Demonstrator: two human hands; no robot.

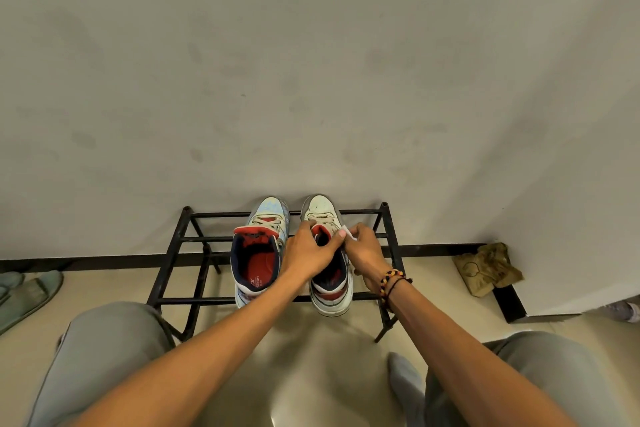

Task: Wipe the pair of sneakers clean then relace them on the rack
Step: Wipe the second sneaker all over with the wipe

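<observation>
We see the left hand [309,251] laid over the collar of the right sneaker [327,274], fingers curled around the tongue and lace area, while the right hand [363,248] pinches something small and white [349,233] at the shoe's outer edge (a lace end or a scrap of wipe, we cannot tell which). A beaded bracelet [391,282] circles the right wrist. The left sneaker [258,253] stands just beside its mate, untouched, both toes pointing to the wall [311,62] on the top tier of the black metal rack [176,243]. Green slippers [27,295] lie far left; a crumpled brown bag [488,269] sits at the right.
</observation>
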